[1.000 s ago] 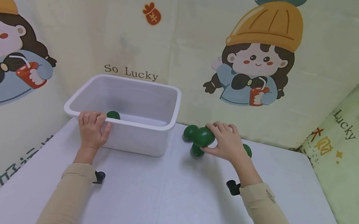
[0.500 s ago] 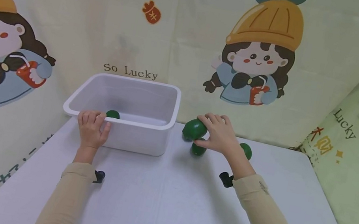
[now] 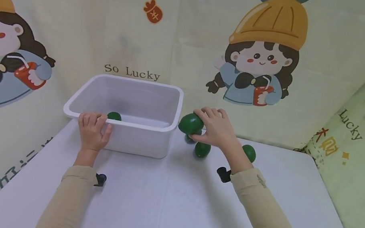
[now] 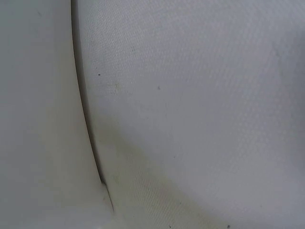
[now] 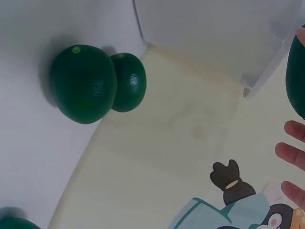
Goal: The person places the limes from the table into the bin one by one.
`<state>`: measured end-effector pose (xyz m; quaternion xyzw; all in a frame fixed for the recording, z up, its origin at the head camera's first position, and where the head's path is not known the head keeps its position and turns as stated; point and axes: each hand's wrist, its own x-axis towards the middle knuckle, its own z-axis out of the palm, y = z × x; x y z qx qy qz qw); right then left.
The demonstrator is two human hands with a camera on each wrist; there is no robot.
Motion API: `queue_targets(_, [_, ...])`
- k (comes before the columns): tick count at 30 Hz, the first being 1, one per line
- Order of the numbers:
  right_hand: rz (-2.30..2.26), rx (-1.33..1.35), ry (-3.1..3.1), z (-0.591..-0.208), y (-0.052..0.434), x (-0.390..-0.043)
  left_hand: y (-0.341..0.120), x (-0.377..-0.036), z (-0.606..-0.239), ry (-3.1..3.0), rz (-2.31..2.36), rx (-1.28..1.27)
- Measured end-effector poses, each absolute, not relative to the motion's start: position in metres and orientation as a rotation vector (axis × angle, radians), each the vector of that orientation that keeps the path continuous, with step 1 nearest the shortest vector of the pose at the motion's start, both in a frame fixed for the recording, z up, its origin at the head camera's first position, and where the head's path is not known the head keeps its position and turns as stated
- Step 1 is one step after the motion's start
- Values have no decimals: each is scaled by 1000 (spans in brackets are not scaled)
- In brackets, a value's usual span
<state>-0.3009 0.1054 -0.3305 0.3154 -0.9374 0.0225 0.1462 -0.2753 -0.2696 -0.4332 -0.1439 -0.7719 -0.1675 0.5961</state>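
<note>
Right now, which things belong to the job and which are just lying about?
Likely in the job:
white tub, gripped by the left hand
green fruit in the right hand
another green fruit inside the tub
three loose green fruits

Apparently just surroundings:
table
printed backdrop
black wrist pieces

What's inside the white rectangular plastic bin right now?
The top of one rounded, dark-green, fruit-like object shows inside the white rectangular plastic bin. The bin's front wall hides the object's lower part and the nearer interior, so I can't tell whether more lie there.
</note>
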Motion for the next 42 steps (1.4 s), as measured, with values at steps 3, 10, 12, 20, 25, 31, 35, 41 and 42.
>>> queue_targets(3, [72, 906, -2711, -328, 102, -302, -269, -276, -432, -1782, -396, -337])
queue_targets(10, [59, 909, -2706, -324, 94, -306, -269, -277, -431, -1769, -396, -333])
queue_targets(12, [61, 912, -2704, -322, 92, -306, -269, -277, -431, -1769, -395, -332])
queue_targets(20, [73, 928, -2692, -315, 83, -307, -270, -277, -431, -1767, -403, -329])
queue_targets(25, [76, 939, -2688, -311, 77, -309, -271, -278, -432, -1772, -402, -326])
queue_targets(31, [76, 934, -2700, -308, 68, -311, -271, -278, -432, -1772, -404, -326])
queue_targets(35, [67, 936, -2720, -306, 62, -313, -271, -279, -433, -1768, -395, -325])
queue_targets(41, [43, 939, -2745, -302, 52, -313, -271, -280, -434, -1761, -387, -326])
queue_targets(42, [33, 940, -2745, -302, 50, -314, -271, -280, -434, -1760, -389, -326])
